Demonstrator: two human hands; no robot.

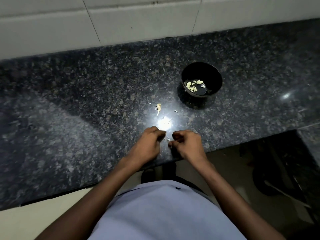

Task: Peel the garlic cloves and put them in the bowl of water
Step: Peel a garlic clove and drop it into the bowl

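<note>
**Fingers curled over garlic scraps at the edge of the stone surface**

Fingers of the left hand are bent inward, knuckles up, their tips close to a small pale flake of garlic skin lying between the two hands. The right hand mirrors it, its fingers curled too, with a tiny whitish bit at their tips near the thumb; whether that bit is truly pinched or only touched cannot be told, and the same goes for the left hand, since the fingertips are turned under.

Both hands rest near the front edge of the surface, a polished dark granite flecked with grey and brown, glossy enough to throw back a bright round glare just beyond the knuckles. Papery shreds of skin are scattered around that glare, and a dry, tan garlic stem with a thin stalk lies a little farther back.

To the right and farther back stands the bowl, round, black and smooth-walled. Inside it, a cluster of peeled garlic cloves, pale yellow-cream and crescent-shaped, sits in shallow water with a glint on it.

Behind the surface rises a wall of large, matte white tiles with thin dark seams. A light blue shirt fills the bottom of the view.
</note>
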